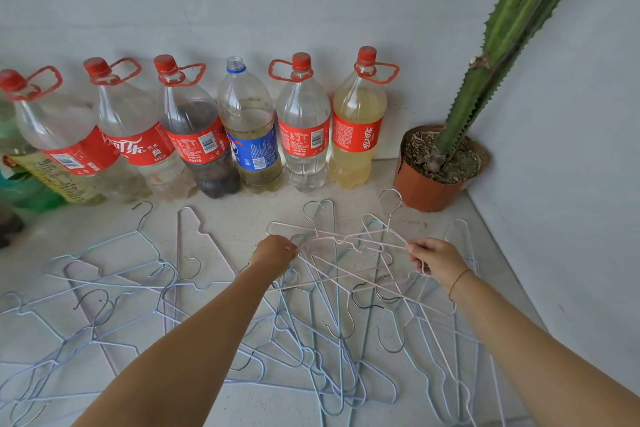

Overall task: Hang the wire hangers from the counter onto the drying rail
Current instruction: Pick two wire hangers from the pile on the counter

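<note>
Several thin wire hangers (322,340) in pale blue, pink and white lie tangled across the speckled counter (228,236). My left hand (275,251) pinches one end of a pink hanger (349,237) near the middle of the pile. My right hand (438,260) grips the same pink hanger at its other shoulder. The hanger's metal hook (391,201) points away from me, toward the wall. It is raised slightly above the pile. No drying rail is visible.
A row of large plastic soda bottles (249,128) stands along the back wall. A tall spiny cactus (512,31) in an orange pot (426,191) fills the back right corner. Walls close off the back and the right side.
</note>
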A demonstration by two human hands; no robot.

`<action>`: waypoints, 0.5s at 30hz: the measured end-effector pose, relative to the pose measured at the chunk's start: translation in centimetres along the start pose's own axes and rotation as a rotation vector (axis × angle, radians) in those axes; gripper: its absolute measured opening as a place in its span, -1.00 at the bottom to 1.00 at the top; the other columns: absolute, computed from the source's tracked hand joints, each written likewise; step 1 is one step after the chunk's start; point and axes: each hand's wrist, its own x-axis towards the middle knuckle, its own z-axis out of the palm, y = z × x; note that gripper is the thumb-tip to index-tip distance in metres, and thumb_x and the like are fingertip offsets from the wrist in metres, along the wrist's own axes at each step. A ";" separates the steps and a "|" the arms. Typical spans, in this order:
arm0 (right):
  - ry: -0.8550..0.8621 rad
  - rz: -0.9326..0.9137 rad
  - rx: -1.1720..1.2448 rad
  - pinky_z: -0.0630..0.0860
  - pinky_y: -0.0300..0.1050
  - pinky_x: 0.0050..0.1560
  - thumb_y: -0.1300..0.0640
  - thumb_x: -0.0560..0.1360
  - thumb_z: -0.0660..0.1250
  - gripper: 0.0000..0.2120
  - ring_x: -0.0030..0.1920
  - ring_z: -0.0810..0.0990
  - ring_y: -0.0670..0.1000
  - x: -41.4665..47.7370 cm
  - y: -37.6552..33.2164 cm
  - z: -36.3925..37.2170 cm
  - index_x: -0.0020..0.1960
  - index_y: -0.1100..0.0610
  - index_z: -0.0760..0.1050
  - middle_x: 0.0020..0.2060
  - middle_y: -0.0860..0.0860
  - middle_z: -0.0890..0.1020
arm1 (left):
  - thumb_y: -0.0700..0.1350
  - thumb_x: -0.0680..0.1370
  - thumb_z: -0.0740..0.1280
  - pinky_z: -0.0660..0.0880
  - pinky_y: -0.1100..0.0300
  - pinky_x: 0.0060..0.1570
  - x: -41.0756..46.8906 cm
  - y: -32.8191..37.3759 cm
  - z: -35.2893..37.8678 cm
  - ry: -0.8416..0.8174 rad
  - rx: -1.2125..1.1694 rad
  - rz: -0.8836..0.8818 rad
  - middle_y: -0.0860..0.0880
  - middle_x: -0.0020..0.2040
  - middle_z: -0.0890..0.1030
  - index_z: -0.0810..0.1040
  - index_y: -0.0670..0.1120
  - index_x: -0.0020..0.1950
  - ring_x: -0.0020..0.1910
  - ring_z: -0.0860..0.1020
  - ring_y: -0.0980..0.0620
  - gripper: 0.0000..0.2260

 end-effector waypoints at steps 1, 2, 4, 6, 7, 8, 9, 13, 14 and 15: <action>-0.007 0.005 0.020 0.41 -0.32 -0.49 0.29 0.48 0.32 -0.93 -0.58 0.42 -0.17 -0.3 -0.2 0.0 -0.15 0.19 0.56 -0.38 0.08 0.54 | -0.11 0.51 0.34 0.53 0.11 0.07 -0.1 0.1 -0.1 0.006 -0.027 0.001 -0.12 -0.03 0.67 0.68 -0.11 0.00 -0.07 0.61 -0.08 -0.84; -0.011 0.007 0.045 0.40 -0.32 -0.48 0.29 0.48 0.32 -0.92 -0.57 0.42 -0.17 -0.6 -0.4 0.0 -0.15 0.18 0.56 -0.38 0.08 0.54 | -0.12 0.51 0.35 0.55 0.11 -0.01 -0.3 0.1 -0.3 0.007 -0.091 -0.008 -0.13 -0.11 0.67 0.67 -0.14 -0.03 -0.17 0.61 -0.06 -0.85; -0.014 0.002 0.098 0.39 -0.33 -0.49 0.29 0.48 0.32 -0.91 -0.57 0.42 -0.16 -1.5 -0.7 0.0 -0.17 0.17 0.57 -0.39 0.07 0.53 | -0.16 0.52 0.34 0.53 0.21 -0.27 -1.0 0.2 -0.8 -0.041 -0.284 -0.051 -0.11 -0.28 0.63 0.63 -0.18 -0.08 -0.40 0.57 0.04 -0.88; -0.018 0.003 0.129 0.39 -0.35 -0.50 0.28 0.49 0.31 -0.91 -0.57 0.42 -0.16 -2.5 -1.1 0.1 -0.16 0.18 0.57 -0.40 0.05 0.51 | -0.18 0.54 0.33 0.47 0.31 -0.43 -2.1 0.3 -1.6 -0.098 -0.428 -0.077 -0.08 -0.34 0.59 0.60 -0.19 -0.12 -0.53 0.53 0.12 -0.90; -0.019 0.006 0.140 0.38 -0.35 -0.49 0.28 0.49 0.30 -0.91 -0.56 0.42 -0.16 -3.0 -1.3 0.2 -0.15 0.18 0.57 -0.40 0.05 0.51 | -0.17 0.54 0.34 0.47 0.32 -0.44 -2.6 0.2 -1.9 -0.110 -0.470 -0.078 -0.08 -0.34 0.59 0.59 -0.17 -0.14 -0.53 0.53 0.13 -0.90; -0.023 0.007 0.152 0.39 -0.33 -0.47 0.28 0.49 0.30 -0.91 -0.55 0.42 -0.15 -3.5 -1.4 0.3 -0.14 0.18 0.57 -0.40 0.04 0.51 | -0.16 0.54 0.34 0.48 0.31 -0.42 -3.2 0.2 -2.2 -0.115 -0.507 -0.076 -0.08 -0.34 0.59 0.60 -0.16 -0.14 -0.52 0.54 0.13 -0.90; -0.028 0.005 0.168 0.39 -0.31 -0.44 0.28 0.49 0.30 -0.91 -0.53 0.42 -0.14 -4.0 -1.5 0.4 -0.13 0.18 0.58 -0.39 0.04 0.51 | -0.16 0.54 0.34 0.48 0.30 -0.40 -3.8 0.1 -2.6 -0.114 -0.545 -0.073 -0.07 -0.35 0.59 0.61 -0.16 -0.13 -0.51 0.54 0.13 -0.90; -0.038 -0.016 0.254 0.39 -0.29 -0.39 0.28 0.51 0.27 -0.87 -0.46 0.43 -0.09 -5.9 -2.1 0.6 -0.09 0.17 0.59 -0.41 0.02 0.53 | -0.19 0.54 0.33 0.49 0.28 -0.39 -6.0 0.1 -3.9 -0.097 -0.697 -0.032 -0.06 -0.39 0.56 0.63 -0.20 -0.06 -0.54 0.50 0.13 -0.89; -0.047 -0.023 0.279 0.40 -0.30 -0.39 0.28 0.51 0.26 -0.87 -0.45 0.43 -0.09 -6.5 -2.2 0.7 -0.10 0.16 0.59 -0.43 -0.01 0.54 | -0.20 0.54 0.33 0.49 0.29 -0.39 -6.6 0.1 -4.3 -0.086 -0.725 -0.015 -0.06 -0.39 0.56 0.63 -0.21 -0.05 -0.52 0.50 0.11 -0.89; -0.059 -0.031 0.300 0.40 -0.31 -0.39 0.28 0.51 0.26 -0.87 -0.44 0.43 -0.08 -7.1 -2.4 0.7 -0.10 0.17 0.59 -0.45 -0.02 0.54 | -0.20 0.53 0.33 0.50 0.29 -0.40 -7.1 0.1 -4.8 -0.072 -0.752 0.001 -0.06 -0.39 0.57 0.62 -0.21 -0.05 -0.51 0.50 0.10 -0.89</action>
